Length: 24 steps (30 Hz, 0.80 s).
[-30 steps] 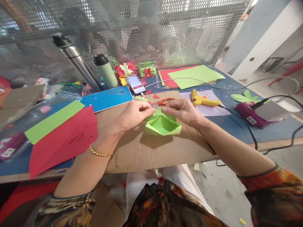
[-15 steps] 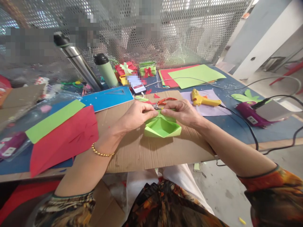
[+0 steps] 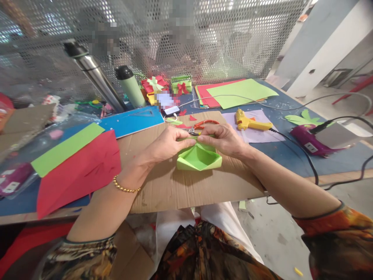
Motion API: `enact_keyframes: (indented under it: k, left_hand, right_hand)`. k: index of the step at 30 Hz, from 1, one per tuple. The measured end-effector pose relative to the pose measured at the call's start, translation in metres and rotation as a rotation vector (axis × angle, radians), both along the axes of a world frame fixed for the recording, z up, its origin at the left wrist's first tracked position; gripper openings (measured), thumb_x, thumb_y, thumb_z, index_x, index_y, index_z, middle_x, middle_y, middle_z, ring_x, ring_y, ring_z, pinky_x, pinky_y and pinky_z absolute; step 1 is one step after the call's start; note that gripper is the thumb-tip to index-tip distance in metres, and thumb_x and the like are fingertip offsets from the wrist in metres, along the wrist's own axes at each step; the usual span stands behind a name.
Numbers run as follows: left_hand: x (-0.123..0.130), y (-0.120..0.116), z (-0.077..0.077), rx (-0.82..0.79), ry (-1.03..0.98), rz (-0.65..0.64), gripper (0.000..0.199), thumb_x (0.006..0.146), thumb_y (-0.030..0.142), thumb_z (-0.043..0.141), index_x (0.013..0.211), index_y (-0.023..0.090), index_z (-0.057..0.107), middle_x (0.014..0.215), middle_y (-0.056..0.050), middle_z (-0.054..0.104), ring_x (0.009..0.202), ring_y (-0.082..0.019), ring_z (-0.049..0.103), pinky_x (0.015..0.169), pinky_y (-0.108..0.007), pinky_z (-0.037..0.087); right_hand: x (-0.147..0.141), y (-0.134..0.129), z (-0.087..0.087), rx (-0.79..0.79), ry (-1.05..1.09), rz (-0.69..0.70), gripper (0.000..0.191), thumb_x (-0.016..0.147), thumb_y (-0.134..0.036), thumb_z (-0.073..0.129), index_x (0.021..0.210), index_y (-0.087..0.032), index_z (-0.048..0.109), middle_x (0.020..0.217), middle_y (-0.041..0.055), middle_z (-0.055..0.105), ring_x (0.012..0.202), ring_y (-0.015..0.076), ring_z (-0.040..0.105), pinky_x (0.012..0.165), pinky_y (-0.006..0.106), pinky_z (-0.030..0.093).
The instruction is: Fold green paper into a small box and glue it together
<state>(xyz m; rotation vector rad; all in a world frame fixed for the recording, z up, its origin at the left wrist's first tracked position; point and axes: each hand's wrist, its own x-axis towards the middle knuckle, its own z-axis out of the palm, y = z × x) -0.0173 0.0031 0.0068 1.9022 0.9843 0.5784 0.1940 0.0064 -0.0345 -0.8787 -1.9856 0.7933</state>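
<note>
From my remote station, I find my left hand (image 3: 167, 144) and right hand (image 3: 230, 140) pinched on the far edge of the green paper box (image 3: 199, 166), apparently to press its folds together. The box is central, over the cardboard sheet (image 3: 175, 190), which likely shields the table (image 3: 338, 163); right of it, the yellow glue gun (image 3: 254, 123) lies on lilac paper (image 3: 253, 137), presumably against drips.

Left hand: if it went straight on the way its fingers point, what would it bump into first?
The left hand would probably meet the right hand, whose fingertips face it across the green folded paper that both hold; their exact depth is unclear.
</note>
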Motion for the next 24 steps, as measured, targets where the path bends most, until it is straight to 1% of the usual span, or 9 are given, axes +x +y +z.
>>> enact_keyframes:
  k: [3, 6, 9, 11, 15, 17, 19, 21, 24]
  left_hand:
    - [-0.002, 0.001, 0.000, 0.039, 0.010, 0.001, 0.037, 0.084, 0.043, 0.070, 0.062, 0.016, 0.059, 0.057, 0.004, 0.048, 0.053, -0.008, 0.038, 0.050, -0.022, 0.034]
    - [-0.005, 0.004, -0.001, 0.097, 0.033, 0.010, 0.041, 0.083, 0.047, 0.072, 0.060, 0.016, 0.058, 0.059, 0.002, 0.049, 0.055, -0.009, 0.041, 0.049, -0.022, 0.032]
    - [-0.005, 0.005, -0.001, 0.136, 0.051, 0.008, 0.035, 0.086, 0.039, 0.067, 0.062, 0.015, 0.060, 0.060, 0.002, 0.050, 0.055, -0.009, 0.042, 0.050, -0.022, 0.032]
    - [-0.005, 0.004, -0.001, 0.150, 0.058, 0.002, 0.031, 0.087, 0.033, 0.064, 0.062, 0.015, 0.060, 0.060, 0.002, 0.051, 0.056, -0.009, 0.042, 0.050, -0.021, 0.032]
    - [-0.003, 0.002, 0.001, 0.115, 0.055, -0.034, 0.029, 0.089, 0.029, 0.063, 0.063, 0.015, 0.062, 0.059, 0.003, 0.051, 0.054, -0.007, 0.041, 0.050, -0.020, 0.034]
    - [-0.003, 0.001, 0.003, 0.068, 0.040, -0.066, 0.026, 0.089, 0.029, 0.062, 0.067, 0.015, 0.066, 0.063, 0.002, 0.057, 0.056, -0.008, 0.044, 0.052, -0.020, 0.038]
    - [-0.003, 0.000, 0.004, 0.018, 0.028, -0.105, 0.023, 0.089, 0.031, 0.062, 0.074, 0.015, 0.071, 0.071, 0.000, 0.064, 0.061, -0.009, 0.050, 0.056, -0.020, 0.043]
    - [-0.004, 0.000, 0.004, -0.038, 0.026, -0.139, 0.023, 0.089, 0.033, 0.063, 0.079, 0.015, 0.073, 0.075, -0.001, 0.067, 0.063, -0.010, 0.054, 0.057, -0.021, 0.045]
    - [-0.006, 0.001, 0.003, -0.102, 0.038, -0.157, 0.028, 0.090, 0.040, 0.066, 0.078, 0.015, 0.072, 0.069, 0.000, 0.064, 0.060, -0.010, 0.053, 0.053, -0.022, 0.044]
  right_hand:
    - [-0.001, 0.000, 0.000, -0.027, -0.001, -0.013, 0.055, 0.091, -0.064, 0.062, 0.064, -0.017, 0.059, 0.061, -0.0014, 0.048, 0.062, 0.0107, 0.042, 0.058, 0.027, 0.031]
    - [-0.001, 0.000, 0.000, -0.104, 0.028, 0.010, 0.055, 0.089, -0.066, 0.064, 0.065, -0.016, 0.060, 0.062, -0.0021, 0.046, 0.062, 0.0101, 0.040, 0.056, 0.027, 0.029]
    - [-0.001, 0.002, -0.001, -0.180, 0.074, 0.024, 0.051, 0.086, -0.064, 0.069, 0.070, -0.015, 0.064, 0.065, -0.0012, 0.050, 0.063, 0.0105, 0.043, 0.056, 0.027, 0.030]
    - [0.000, 0.003, -0.002, -0.191, 0.085, 0.024, 0.046, 0.085, -0.058, 0.071, 0.071, -0.015, 0.066, 0.066, -0.0008, 0.054, 0.063, 0.0105, 0.044, 0.057, 0.027, 0.032]
    - [0.000, 0.000, -0.001, -0.060, 0.023, 0.012, 0.034, 0.088, -0.042, 0.068, 0.068, -0.016, 0.064, 0.063, -0.0017, 0.054, 0.062, 0.0101, 0.046, 0.059, 0.026, 0.034]
    - [0.000, -0.002, 0.002, 0.007, -0.006, 0.014, 0.030, 0.090, -0.038, 0.066, 0.068, -0.016, 0.063, 0.063, -0.0020, 0.054, 0.062, 0.0102, 0.046, 0.060, 0.026, 0.034]
    - [0.000, -0.004, 0.004, 0.062, -0.030, 0.026, 0.030, 0.091, -0.037, 0.065, 0.069, -0.017, 0.063, 0.063, -0.0018, 0.055, 0.063, 0.0106, 0.047, 0.061, 0.027, 0.034]
    - [-0.001, -0.006, 0.005, 0.099, -0.049, 0.037, 0.031, 0.092, -0.039, 0.063, 0.070, -0.018, 0.063, 0.063, -0.0011, 0.056, 0.062, 0.0112, 0.047, 0.061, 0.027, 0.035]
    - [-0.001, -0.008, 0.005, 0.089, -0.069, 0.036, 0.035, 0.094, -0.045, 0.062, 0.070, -0.019, 0.062, 0.063, -0.0002, 0.057, 0.063, 0.0122, 0.048, 0.061, 0.028, 0.035]
